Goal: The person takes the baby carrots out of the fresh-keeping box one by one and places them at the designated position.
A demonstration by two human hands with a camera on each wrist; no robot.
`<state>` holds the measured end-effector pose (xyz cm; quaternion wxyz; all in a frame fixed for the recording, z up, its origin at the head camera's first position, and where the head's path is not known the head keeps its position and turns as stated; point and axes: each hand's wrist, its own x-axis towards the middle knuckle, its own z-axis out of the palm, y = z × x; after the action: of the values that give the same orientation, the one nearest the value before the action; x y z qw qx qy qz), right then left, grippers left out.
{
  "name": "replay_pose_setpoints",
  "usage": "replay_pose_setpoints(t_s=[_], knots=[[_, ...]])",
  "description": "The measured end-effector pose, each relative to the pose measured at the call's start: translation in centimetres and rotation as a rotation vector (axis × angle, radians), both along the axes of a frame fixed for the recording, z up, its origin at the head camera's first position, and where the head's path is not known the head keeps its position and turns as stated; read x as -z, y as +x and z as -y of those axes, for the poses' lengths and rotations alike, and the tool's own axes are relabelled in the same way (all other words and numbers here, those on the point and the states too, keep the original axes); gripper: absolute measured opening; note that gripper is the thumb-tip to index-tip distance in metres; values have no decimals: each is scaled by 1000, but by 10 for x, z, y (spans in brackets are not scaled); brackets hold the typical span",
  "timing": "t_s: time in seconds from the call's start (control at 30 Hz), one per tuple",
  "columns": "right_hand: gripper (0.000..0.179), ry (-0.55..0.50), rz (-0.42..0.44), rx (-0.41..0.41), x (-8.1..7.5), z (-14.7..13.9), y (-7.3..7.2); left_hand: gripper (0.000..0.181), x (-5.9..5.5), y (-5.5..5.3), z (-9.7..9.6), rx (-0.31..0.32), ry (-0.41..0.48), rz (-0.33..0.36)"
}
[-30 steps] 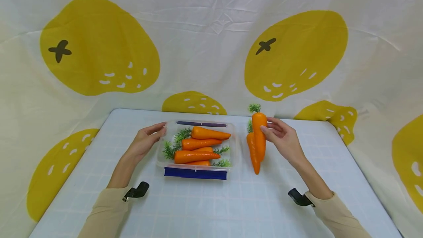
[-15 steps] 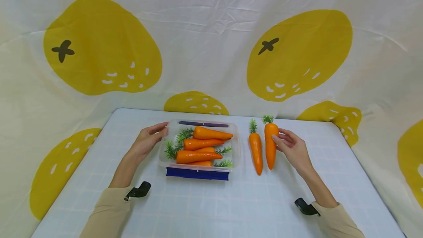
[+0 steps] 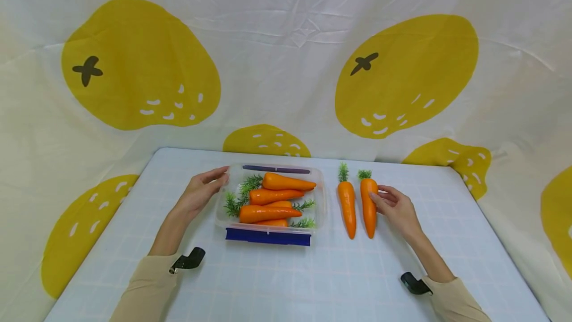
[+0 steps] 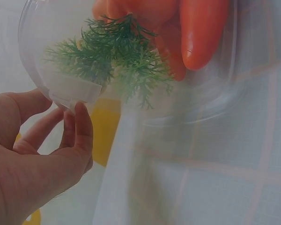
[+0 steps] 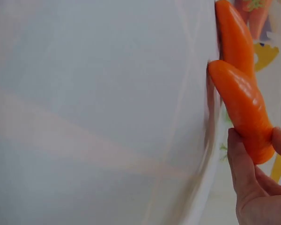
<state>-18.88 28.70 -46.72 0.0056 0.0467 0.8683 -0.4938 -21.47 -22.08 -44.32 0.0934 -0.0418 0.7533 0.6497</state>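
Note:
A clear plastic food container [image 3: 320,201] with blue clips holds several orange carrots [image 3: 270,212] with green feathery tops. My left hand [image 3: 196,194] holds its left end; in the left wrist view the thumb and fingertips pinch the rim near a clear tab [image 4: 75,89]. To the container's right, a loose carrot [image 3: 346,207] lies with its top pointing away. Beside it is a second carrot [image 3: 369,208], roughly parallel. My right hand [image 3: 399,212] pinches this one near its thick upper end between thumb and fingers [image 5: 241,161], its tip low at the tabletop.
The table [image 3: 286,282] has a pale checked cover. Behind it hangs a white cloth [image 3: 277,63] printed with big yellow fruit shapes. A black wrist camera [image 3: 189,258] sits on the left sleeve and another wrist camera [image 3: 414,283] on the right.
My right hand has moved the pinched carrot rightward off the other loose carrot and down beside it. My left hand stays at the container's left end.

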Motion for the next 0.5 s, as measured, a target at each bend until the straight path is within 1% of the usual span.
replay_pose_setpoints(t_s=[0.13,0.37,0.5], knots=[[70,28,7,-19,2,0,-2,55,-1,0,0,0,5,4],[63,96,-14,-66,5,5,-8,55,-2,2,0,-2,-4,-11],[63,124,8,-78,8,8,-9,53,-2,2,-1,-1,-7,-10]])
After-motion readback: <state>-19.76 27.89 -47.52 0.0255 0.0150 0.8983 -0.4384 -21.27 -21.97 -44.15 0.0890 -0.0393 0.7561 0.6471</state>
